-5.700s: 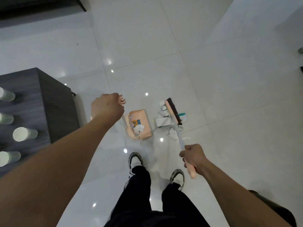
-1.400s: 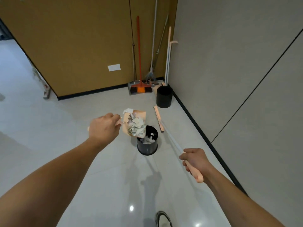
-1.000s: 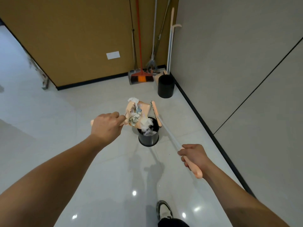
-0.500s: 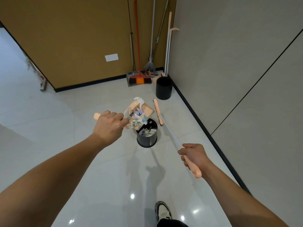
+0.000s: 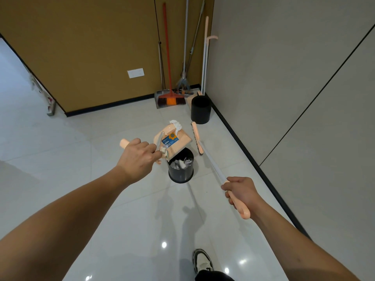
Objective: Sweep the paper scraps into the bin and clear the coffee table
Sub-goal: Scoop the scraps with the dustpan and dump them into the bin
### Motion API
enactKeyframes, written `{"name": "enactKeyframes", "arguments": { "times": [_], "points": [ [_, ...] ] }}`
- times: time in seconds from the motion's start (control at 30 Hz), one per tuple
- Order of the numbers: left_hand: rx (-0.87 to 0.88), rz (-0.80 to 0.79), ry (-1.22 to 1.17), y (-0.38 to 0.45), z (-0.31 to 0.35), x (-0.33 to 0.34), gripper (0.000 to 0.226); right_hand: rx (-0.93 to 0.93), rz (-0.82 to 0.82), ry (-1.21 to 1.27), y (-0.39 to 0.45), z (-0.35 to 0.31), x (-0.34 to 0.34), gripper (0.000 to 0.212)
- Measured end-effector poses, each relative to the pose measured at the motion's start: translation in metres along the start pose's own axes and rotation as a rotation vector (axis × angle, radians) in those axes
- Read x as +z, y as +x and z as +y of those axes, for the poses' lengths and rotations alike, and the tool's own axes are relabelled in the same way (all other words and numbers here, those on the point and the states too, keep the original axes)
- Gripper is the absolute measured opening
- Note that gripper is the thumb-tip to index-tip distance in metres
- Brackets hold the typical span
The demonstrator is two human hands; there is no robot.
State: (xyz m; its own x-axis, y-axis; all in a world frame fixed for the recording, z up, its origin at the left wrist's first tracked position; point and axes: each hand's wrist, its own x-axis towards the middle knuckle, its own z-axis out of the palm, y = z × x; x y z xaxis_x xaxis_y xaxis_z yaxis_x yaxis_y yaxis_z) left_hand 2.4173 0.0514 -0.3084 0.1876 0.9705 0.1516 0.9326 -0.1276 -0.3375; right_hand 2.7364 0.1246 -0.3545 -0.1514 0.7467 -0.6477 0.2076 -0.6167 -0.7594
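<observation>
The left hand (image 5: pixel 140 157) grips the peach dustpan (image 5: pixel 174 141) (blue label showing), tipped over the black bin (image 5: pixel 181 173) holding crumpled paper scraps (image 5: pixel 180 163). The right hand (image 5: pixel 241 192) clasps the broom (image 5: pixel 205 155)

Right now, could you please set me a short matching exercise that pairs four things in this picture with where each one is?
Things:
1. dustpan
2. broom
3. near bin
4. far bin

Places:
A. by the corner wall
B. held in the right hand
C. under the tipped pan, scraps inside
D. held by the left hand, tilted

Pairs: 1-D, 2-B, 3-C, 4-A
</observation>
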Motion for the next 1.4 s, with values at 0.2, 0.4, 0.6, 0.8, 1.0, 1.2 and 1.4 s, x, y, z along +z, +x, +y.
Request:
{"name": "enactKeyframes", "arguments": {
  "times": [0.2, 0.4, 0.6, 0.8, 1.0, 1.2, 1.4],
  "points": [
    [0.051, 0.004, 0.015, 0.001, -0.001, 0.0, 0.017, 0.012, 0.01, 0.016, -0.002, 0.0, -0.001, 0.044],
    [0.104, 0.002, 0.054, -0.004, 0.0, -0.002, 0.017, 0.012, 0.017, 0.004, -0.004, 0.001, -0.002, 0.043],
    [0.079, 0.004, 0.051, -0.008, -0.004, -0.008, 0.016, -0.012, 0.027, -0.043, -0.005, 0.002, 0.001, 0.047],
    [0.075, 0.015, 0.047, -0.014, -0.011, -0.014, 0.016, -0.088, 0.035, -0.284, -0.009, -0.01, 0.008, 0.044],
    [0.089, 0.023, 0.061, -0.019, -0.017, -0.023, 0.021, -0.216, 0.032, -0.633, -0.027, -0.017, 0.019, 0.049],
    [0.041, 0.016, 0.056, -0.038, -0.027, -0.03, 0.026, -0.308, 0.1, -0.965, -0.045, -0.012, 0.034, 0.043],
    [-0.021, 0.018, 0.024, -0.068, -0.038, -0.028, 0.023, -0.237, 0.137, -1.009, -0.073, 0.023, 0.037, 0.046]
  ]
}}
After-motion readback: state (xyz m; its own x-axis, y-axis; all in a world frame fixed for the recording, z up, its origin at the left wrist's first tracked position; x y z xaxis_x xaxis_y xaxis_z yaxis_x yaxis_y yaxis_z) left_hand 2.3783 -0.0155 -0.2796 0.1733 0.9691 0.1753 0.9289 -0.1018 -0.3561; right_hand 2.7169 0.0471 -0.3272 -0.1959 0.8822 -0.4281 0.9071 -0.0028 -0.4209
